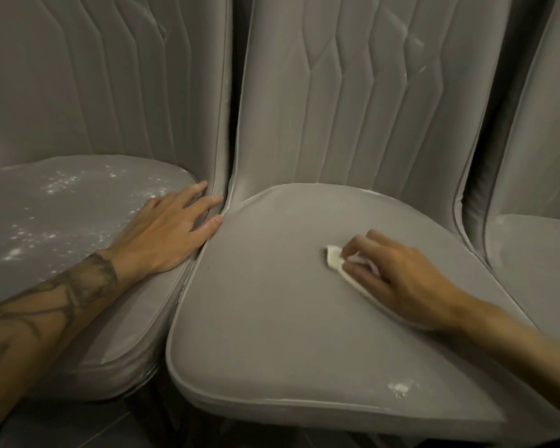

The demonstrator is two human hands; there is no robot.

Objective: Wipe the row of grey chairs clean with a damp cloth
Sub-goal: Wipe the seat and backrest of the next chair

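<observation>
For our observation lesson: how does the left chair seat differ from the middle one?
The left seat is speckled with white marks; the middle seat looks mostly plain, with one small white patch near its front edge. The left hand rests flat on the left seat's edge; the right hand holds a white cloth against the middle seat. Both are grey, padded and piped.

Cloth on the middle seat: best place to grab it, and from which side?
Likely from above, on the bunched middle of the cloth, where the right hand curls its fingers over it. It lies thin and flat on the middle seat, so the edges give little to pinch; only its left end sticks out free.
</observation>
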